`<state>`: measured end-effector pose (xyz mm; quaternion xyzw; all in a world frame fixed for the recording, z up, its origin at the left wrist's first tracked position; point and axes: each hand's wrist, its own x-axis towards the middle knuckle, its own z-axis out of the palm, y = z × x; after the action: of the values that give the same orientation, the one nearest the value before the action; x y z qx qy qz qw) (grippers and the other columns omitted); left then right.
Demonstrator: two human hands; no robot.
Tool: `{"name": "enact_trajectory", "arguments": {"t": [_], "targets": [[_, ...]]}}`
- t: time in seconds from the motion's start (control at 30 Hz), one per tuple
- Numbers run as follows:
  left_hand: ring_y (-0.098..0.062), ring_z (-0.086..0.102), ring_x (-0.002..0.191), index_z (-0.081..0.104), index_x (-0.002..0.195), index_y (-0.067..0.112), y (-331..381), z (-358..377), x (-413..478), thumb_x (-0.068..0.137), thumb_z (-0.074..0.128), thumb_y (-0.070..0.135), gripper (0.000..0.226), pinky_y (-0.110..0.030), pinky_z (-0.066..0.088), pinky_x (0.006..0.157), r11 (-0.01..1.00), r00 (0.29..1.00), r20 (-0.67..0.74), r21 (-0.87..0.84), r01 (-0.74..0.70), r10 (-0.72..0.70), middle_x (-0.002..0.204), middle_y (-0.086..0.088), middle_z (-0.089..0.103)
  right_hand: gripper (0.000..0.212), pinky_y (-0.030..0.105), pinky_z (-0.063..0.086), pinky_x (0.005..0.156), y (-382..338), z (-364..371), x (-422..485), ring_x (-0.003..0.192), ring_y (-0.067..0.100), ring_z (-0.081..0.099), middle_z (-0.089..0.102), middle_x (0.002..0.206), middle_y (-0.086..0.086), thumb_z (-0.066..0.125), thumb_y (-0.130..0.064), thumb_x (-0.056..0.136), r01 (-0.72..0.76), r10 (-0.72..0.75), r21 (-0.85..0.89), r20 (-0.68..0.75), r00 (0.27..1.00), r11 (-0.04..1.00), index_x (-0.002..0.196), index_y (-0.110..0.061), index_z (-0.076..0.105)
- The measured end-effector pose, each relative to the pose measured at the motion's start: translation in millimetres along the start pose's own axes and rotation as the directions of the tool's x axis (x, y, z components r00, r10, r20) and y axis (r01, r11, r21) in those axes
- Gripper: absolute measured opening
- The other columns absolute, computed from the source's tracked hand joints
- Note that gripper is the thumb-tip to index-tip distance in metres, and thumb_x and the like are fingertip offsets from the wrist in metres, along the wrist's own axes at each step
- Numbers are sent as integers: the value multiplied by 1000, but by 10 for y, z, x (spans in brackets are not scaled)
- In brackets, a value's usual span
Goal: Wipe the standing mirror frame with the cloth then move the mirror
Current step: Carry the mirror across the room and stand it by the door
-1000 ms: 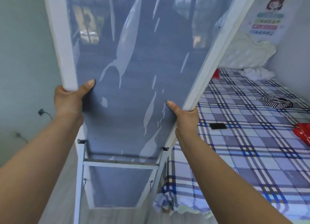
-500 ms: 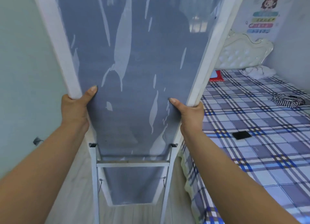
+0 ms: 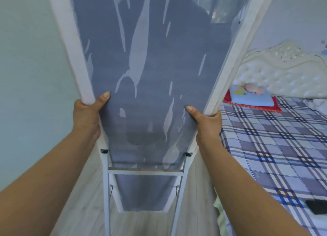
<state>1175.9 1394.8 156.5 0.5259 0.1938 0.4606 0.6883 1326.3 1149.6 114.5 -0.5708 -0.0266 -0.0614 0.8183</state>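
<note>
The standing mirror fills the middle of the view, seen from its blue-grey back, which is covered in wrinkled plastic film. It has a white frame and a white metal stand hinged below my hands. My left hand grips the left frame edge, thumb on the back panel. My right hand grips the right frame edge the same way. The mirror's foot is near the pale wooden floor. No cloth is in view.
A pale wall runs close along the left. A bed with a blue plaid sheet stands right beside the mirror, with a pillow, a white tufted headboard and a black phone on it.
Held in both hands, the mirror has swung from tilted to more square in front of me. The bed has slid right in view and the phone now lies at the lower right edge.
</note>
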Motion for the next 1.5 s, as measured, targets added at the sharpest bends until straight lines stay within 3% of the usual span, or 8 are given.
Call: {"name": "enact_trajectory", "arguments": {"t": [0.2, 0.57, 0.8, 0.93, 1.07, 1.33, 1.47, 1.5], "targets": [[0, 72, 74, 71, 87, 19, -308, -139, 1205, 81, 77, 10, 12, -16, 57, 68, 1000, 1000, -2, -20, -15, 15, 79, 16, 77, 84, 25, 60, 62, 444, 1036, 611, 78, 15, 77, 78, 91, -3, 98, -41, 29, 29, -29, -7, 33, 999, 1000, 102, -13, 68], [1, 73, 68, 76, 76, 24, -699, -544, 3462, 83, 74, 10, 16, -14, 57, 60, 998, 992, 110, -18, 59, -57, 74, 18, 77, 90, 38, 63, 75, 1236, 2894, 1293, 88, 21, 76, 77, 98, 2, 99, -43, 31, 68, -71, -64, -57, 996, 996, 107, -9, 67], [1, 72, 64, 69, 85, 22, -1013, -536, 4795, 83, 75, 10, 13, -12, 56, 58, 997, 991, 112, -16, 79, -77, 70, 18, 76, 92, 41, 63, 79, 1730, 3944, 1980, 92, 26, 74, 75, 101, 4, 98, -47, 29, 54, -62, -100, -77, 995, 993, 106, -10, 65], [-2, 71, 69, 67, 86, 24, -1332, -506, 5558, 82, 76, 16, 13, -11, 54, 56, 994, 992, 56, 13, 108, -109, 87, 10, 73, 93, 38, 63, 76, 2089, 4515, 2477, 88, 24, 74, 76, 94, 0, 95, -51, 25, 26, -33, -103, -64, 997, 994, 103, -10, 67], [5, 69, 56, 66, 81, 25, -1539, -400, 6261, 81, 77, 20, 12, -12, 54, 52, 991, 990, 42, 36, 131, -133, 69, 17, 73, 99, 43, 62, 82, 2300, 5048, 2960, 91, 26, 73, 75, 100, 3, 95, -52, 24, -4, 1, -108, -30, 1000, 994, 108, -9, 65], [-13, 73, 75, 71, 88, 19, -1985, -376, 7589, 83, 76, 18, 8, -21, 58, 59, 981, 973, 128, 52, 188, -193, 81, 8, 77, 80, 38, 62, 83, 2726, 5949, 3601, 87, 15, 74, 76, 92, -11, 96, -48, 27, 5, -13, -141, -58, 998, 990, 98, -29, 64], [-27, 67, 106, 61, 124, 2, -2293, -376, 8310, 83, 76, 20, 48, -36, 58, 87, 963, 947, 176, 58, 263, -269, 120, -11, 69, 98, 44, 61, 84, 2973, 6379, 3770, 94, 28, 73, 75, 101, 3, 97, -53, 20, -17, -4, -156, -133, 991, 988, 105, -16, 66], [-25, 68, 105, 59, 126, 0, -2372, -372, 8467, 83, 76, 19, 49, -35, 58, 86, 960, 940, 190, 61, 275, -282, 120, -10, 69, 103, 45, 61, 84, 3029, 6462, 3793, 94, 28, 73, 75, 102, 5, 97, -54, 18, -17, -8, -163, -155, 988, 986, 107, -11, 66]]}}
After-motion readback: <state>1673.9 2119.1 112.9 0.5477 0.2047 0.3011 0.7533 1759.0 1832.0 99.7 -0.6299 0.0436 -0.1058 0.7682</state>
